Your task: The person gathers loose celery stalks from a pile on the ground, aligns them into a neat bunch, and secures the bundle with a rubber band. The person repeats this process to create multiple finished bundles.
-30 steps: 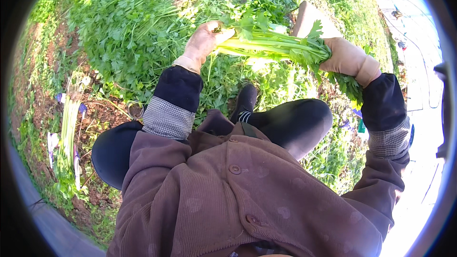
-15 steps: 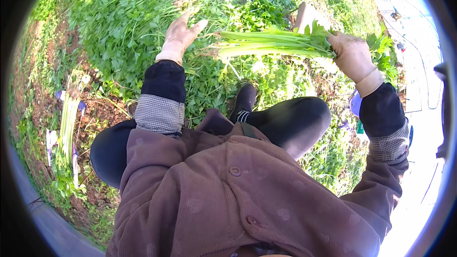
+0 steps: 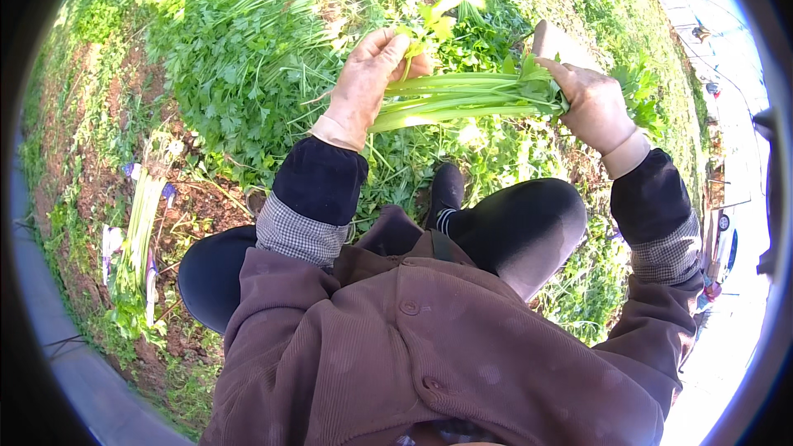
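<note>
My right hand (image 3: 596, 106) is closed round the leafy end of a bunch of celery (image 3: 467, 97), which lies level in front of me with its pale green stalks pointing left. Between the thumb and fingers of my left hand (image 3: 368, 83) is a small yellow-green celery sprig (image 3: 429, 31), held just above the stalks. The left hand partly covers the root end of the bunch. Pale cuffs show at both wrists, above dark sleeves.
A big heap of leafy celery (image 3: 248, 66) lies at the far left. Another celery bunch (image 3: 140, 215) rests on the soil at my left, beside purple-and-white strips. A tied bunch (image 3: 468, 5) lies farther ahead. My bent knee (image 3: 529, 219) is below the held celery.
My left hand, earlier empty with fingers spread left of the roots, has moved right over the bunch and now pinches a leafy sprig. The right hand keeps its hold, shifted slightly left.
</note>
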